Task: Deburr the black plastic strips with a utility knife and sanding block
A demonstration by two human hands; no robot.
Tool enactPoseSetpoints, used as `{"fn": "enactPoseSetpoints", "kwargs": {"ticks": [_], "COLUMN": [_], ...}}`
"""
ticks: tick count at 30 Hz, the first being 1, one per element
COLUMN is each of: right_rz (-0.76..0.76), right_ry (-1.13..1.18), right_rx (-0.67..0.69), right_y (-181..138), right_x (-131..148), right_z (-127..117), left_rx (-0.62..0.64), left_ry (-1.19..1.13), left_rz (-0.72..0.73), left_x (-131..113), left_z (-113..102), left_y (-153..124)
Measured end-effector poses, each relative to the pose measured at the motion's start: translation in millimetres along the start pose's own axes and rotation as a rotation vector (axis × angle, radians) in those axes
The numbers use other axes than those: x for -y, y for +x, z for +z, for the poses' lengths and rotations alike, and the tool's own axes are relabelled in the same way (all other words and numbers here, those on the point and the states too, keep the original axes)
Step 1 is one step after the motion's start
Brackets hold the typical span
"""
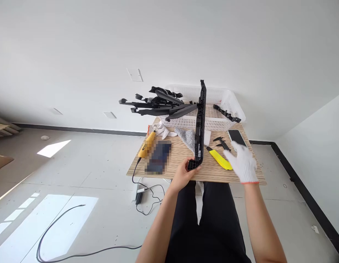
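My bare left hand (184, 172) grips the lower end of a long black plastic trim part (200, 128), which stands nearly upright over the table's front half. My right hand (243, 163), in a white knit glove with an orange cuff, hovers at the table's right side with fingers apart and nothing visible in them. Just left of it lies a yellow utility knife (220, 158). Beyond the glove are a black caliper (223, 143) and a smartphone (237, 137). A grey cloth (186, 138) lies partly behind the upright part.
A white plastic basket (213, 125) at the back holds several black trim parts (164, 106) jutting out leftward. On the table (174, 160), a yellow corded tool (147, 144), a pixelated dark item (159, 157) and a white glove (162, 130) lie at left. Cables (150, 210) hang below.
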State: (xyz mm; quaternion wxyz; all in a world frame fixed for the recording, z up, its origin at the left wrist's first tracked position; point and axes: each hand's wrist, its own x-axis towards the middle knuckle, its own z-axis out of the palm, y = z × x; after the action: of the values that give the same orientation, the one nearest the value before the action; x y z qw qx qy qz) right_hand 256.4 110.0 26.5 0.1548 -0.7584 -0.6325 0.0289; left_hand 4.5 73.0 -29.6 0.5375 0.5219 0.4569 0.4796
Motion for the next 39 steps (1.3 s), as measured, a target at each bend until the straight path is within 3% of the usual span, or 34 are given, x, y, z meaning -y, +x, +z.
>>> {"fn": "enactPoseSetpoints", "kwargs": {"ticks": [2,5,9,18,39], "right_rz": [0.155,0.298,0.270,0.219,0.190], "right_ry": [-0.069,-0.102,-0.121,-0.144,-0.162], "right_rx": [-0.070,0.095,0.063,-0.029,-0.050], "right_y": [42.2,102.3,141.7,140.1,137.5], "right_x": [-8.8,-16.9,-15.6,-19.7,-19.1], "right_z": [-1.0,12.3,36.3,56.6,56.8], "left_rx": [0.000,-0.007,0.008,0.025,0.026], "left_ry": [-0.004,-0.013,-0.036,-0.039,-0.014], "left_rz": [0.016,0.022,0.017,-0.015,0.013], "left_x": [1.3,2.6,2.2,-2.3,1.2], "left_z": [0.2,0.2,-0.3,-0.6,-1.0], "left_y": [0.0,-0.1,0.1,-0.8,-1.1]}}
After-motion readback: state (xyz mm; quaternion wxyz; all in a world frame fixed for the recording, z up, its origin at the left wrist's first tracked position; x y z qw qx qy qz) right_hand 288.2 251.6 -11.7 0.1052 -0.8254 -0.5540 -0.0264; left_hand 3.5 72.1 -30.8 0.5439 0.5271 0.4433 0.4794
